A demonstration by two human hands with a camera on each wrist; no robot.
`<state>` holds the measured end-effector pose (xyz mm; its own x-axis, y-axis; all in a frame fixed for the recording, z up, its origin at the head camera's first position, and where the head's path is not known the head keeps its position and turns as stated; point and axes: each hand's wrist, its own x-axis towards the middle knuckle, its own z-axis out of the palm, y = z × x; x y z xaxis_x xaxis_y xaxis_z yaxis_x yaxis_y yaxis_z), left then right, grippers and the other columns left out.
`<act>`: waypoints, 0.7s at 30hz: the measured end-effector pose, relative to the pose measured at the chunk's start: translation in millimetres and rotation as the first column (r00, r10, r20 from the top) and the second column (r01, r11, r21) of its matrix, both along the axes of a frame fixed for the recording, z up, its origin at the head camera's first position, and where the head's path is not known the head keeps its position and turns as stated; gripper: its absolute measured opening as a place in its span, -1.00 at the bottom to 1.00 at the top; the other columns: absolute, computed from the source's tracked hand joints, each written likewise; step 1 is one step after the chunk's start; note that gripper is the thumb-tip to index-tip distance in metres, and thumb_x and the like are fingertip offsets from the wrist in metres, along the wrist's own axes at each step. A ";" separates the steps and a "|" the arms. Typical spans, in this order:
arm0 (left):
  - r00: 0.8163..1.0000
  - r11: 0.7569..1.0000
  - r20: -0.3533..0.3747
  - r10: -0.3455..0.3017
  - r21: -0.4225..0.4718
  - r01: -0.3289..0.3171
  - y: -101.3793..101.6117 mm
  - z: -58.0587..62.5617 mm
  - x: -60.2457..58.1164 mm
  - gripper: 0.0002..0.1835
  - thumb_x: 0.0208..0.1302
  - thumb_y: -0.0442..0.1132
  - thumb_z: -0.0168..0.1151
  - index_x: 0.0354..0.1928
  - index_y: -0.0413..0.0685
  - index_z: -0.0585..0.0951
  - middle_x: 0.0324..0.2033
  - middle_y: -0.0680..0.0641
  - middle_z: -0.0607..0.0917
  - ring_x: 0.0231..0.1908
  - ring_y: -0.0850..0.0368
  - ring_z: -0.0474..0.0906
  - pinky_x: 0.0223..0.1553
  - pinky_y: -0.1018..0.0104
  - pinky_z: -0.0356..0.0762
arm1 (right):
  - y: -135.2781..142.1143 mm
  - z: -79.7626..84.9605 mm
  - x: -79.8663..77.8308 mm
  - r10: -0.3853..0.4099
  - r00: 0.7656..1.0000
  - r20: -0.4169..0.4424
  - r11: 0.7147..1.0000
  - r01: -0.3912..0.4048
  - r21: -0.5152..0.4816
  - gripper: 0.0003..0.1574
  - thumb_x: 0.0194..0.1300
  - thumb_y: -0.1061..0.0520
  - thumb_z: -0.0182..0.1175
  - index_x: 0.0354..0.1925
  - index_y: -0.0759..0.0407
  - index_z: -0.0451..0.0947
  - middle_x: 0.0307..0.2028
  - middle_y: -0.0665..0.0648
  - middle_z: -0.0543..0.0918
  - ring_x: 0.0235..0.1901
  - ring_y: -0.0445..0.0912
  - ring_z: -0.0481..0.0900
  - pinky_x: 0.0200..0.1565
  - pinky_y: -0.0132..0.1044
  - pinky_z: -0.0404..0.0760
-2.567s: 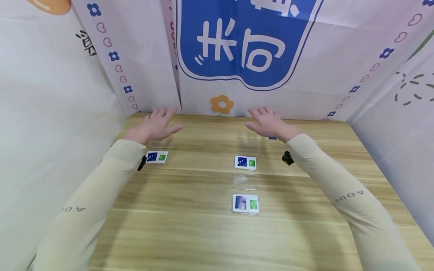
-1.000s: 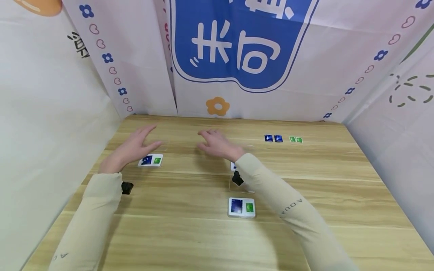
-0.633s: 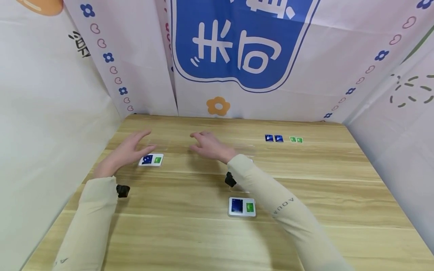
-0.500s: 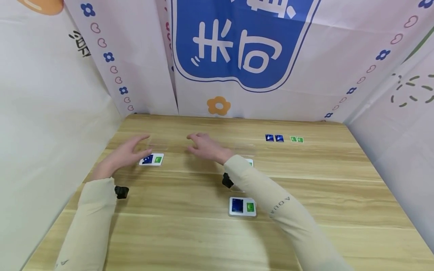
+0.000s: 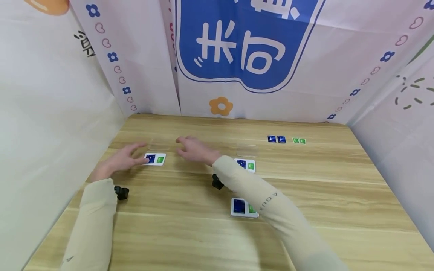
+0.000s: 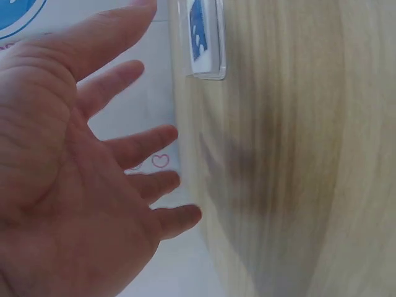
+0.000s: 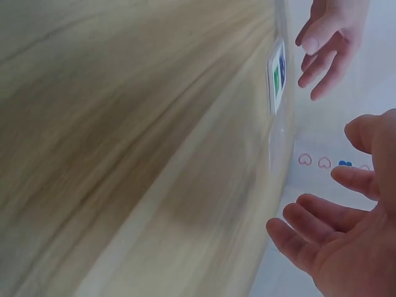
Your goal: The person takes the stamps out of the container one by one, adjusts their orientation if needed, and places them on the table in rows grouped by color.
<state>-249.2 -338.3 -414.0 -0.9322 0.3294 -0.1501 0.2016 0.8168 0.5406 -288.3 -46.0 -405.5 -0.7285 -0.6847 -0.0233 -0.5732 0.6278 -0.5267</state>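
Observation:
My left hand (image 5: 121,161) hovers at the left of a white card (image 5: 159,164) with a dark blue picture and a green one. Its thumb tip overlaps the card's left edge in the head view; in the left wrist view the hand (image 6: 74,167) appears apart from the card (image 6: 213,43), fingers spread. On the other side of that card, my right hand (image 5: 196,151) hangs over the table with loosely bent fingers and nothing in them. The right wrist view has the card (image 7: 272,77) lying between both hands. Behind the card lies a clear plastic piece (image 5: 159,145).
A similar card (image 5: 251,165) sits mid-table behind my right forearm, with a clear plastic piece (image 5: 246,151) beyond it. Nearer, another card (image 5: 239,207) is partly covered by the sleeve. Small blue squares (image 5: 281,139) and green squares (image 5: 303,141) lie at the back right.
From high over the table's back, both hands have come down. The right hand swung left past the middle card towards the left card; the left hand shifted left and nearer. The cards stay put.

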 end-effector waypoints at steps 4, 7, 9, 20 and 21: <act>1.000 0.999 -0.028 -0.005 -0.042 0.004 -1.9 -10.6 -2.5 -0.16 0.30 0.02 0.28 0.44 -0.29 0.18 0.42 -0.45 0.18 0.39 -0.51 0.03 0.34 -0.44 -0.04 | -11.0 -7.2 0.5 0.005 1.000 0.025 1.000 -0.005 0.007 -0.41 0.51 -0.05 -0.03 0.39 0.14 0.26 0.31 0.19 0.46 0.22 -0.05 0.48 0.22 -0.23 0.52; 0.999 0.997 -0.037 -0.006 -0.074 0.003 -2.7 -14.4 -4.0 -0.17 0.28 0.04 0.29 0.43 -0.26 0.22 0.41 -0.46 0.19 0.37 -0.56 0.01 0.33 -0.49 -0.11 | -19.9 -13.4 -0.5 -0.003 0.999 0.038 1.000 0.003 -0.003 -0.42 0.51 -0.06 -0.02 0.37 0.13 0.29 0.27 0.15 0.50 0.16 -0.09 0.53 0.15 -0.29 0.55; 0.999 0.997 -0.037 -0.002 -0.082 -0.001 -2.9 -14.2 -5.4 -0.16 0.26 0.06 0.30 0.43 -0.25 0.23 0.40 -0.48 0.18 0.36 -0.60 -0.02 0.30 -0.53 -0.15 | -25.7 -16.5 -1.3 -0.006 0.999 0.038 1.000 0.007 -0.016 -0.43 0.50 -0.05 0.01 0.35 0.14 0.32 0.23 0.13 0.54 0.11 -0.12 0.56 0.10 -0.32 0.58; 0.999 0.989 0.018 0.043 -0.146 -0.040 -7.0 -11.6 -10.4 -0.10 0.19 0.19 0.31 0.46 -0.04 0.22 0.42 -0.54 0.03 0.37 -0.66 -0.15 0.21 -0.63 -0.14 | -51.1 -23.7 -2.3 -0.009 1.000 0.030 0.998 0.011 -0.063 -0.49 0.46 -0.01 0.05 0.27 0.17 0.41 0.14 0.08 0.61 0.04 -0.17 0.59 0.04 -0.42 0.58; 0.999 0.987 0.021 0.046 -0.153 -0.042 -7.0 -12.3 -10.5 -0.10 0.20 0.20 0.30 0.47 -0.02 0.21 0.42 -0.54 0.02 0.37 -0.67 -0.18 0.21 -0.63 -0.16 | -52.2 -24.0 -1.9 -0.012 1.000 0.028 0.998 0.014 -0.063 -0.50 0.46 -0.01 0.06 0.26 0.17 0.41 0.14 0.08 0.61 0.05 -0.16 0.58 0.05 -0.42 0.57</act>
<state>-259.7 -345.3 -426.3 -0.9406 0.2599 -0.2186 0.1521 0.8979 0.4132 -290.3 -98.2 -429.5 -0.7368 -0.6761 -0.0006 -0.5499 0.5999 -0.5812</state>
